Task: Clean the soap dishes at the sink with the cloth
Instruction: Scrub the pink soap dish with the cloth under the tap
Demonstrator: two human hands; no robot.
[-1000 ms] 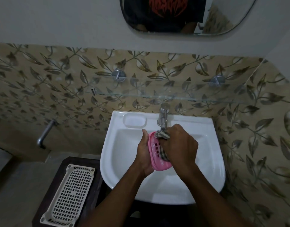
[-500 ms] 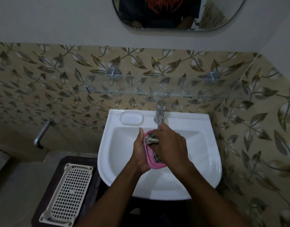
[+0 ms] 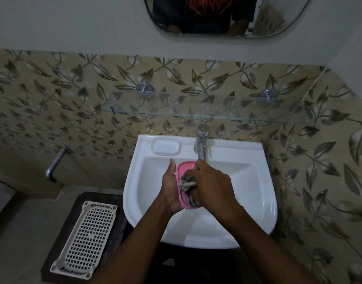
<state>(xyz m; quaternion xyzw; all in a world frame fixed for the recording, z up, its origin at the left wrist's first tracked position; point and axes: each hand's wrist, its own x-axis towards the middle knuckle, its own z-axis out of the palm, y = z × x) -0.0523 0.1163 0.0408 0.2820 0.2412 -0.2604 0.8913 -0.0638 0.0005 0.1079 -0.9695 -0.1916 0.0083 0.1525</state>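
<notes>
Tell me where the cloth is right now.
In the head view, the cloth is bunched under the right hand, pressed into the pink soap dish held by the left hand over the sink.

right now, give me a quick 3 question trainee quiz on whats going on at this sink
1. True or false: the left hand holds the pink soap dish over the sink.
2. What does the right hand press into the dish? A) sponge B) cloth C) brush
3. Where is the white perforated tray?

Key:
1. True
2. B, the cloth
3. On the dark stand left of the sink.
</notes>
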